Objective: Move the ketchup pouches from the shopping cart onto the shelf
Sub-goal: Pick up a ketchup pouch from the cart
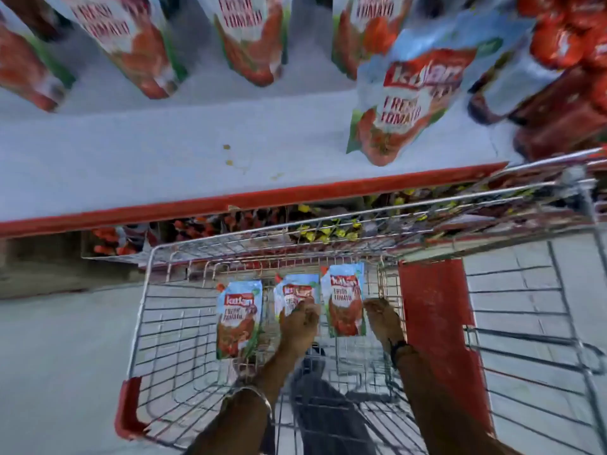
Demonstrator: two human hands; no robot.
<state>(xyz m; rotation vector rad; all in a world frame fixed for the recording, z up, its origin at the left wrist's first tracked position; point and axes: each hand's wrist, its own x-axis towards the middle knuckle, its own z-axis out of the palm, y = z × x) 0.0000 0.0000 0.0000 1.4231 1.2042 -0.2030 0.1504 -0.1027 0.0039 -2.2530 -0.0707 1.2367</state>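
Observation:
Three ketchup pouches stand in a row at the far end of the wire shopping cart [141,323]: a left pouch [238,318], a middle pouch [295,292] and a right pouch [345,300]. My left hand [300,326] lies over the lower half of the middle pouch with its fingers curled onto it. My right hand [382,318] is beside the right pouch, fingertips at its right edge; the grip is hidden. On the white shelf [164,159] above, one pouch [404,103] stands near the front right and several more stand behind.
The shelf has a red front lip [230,203]. Dark red packs [558,110] crowd the shelf's right end. A lower shelf with red and yellow items [322,228] lies behind the cart's far wall. The cart has a red panel [433,316] on the right.

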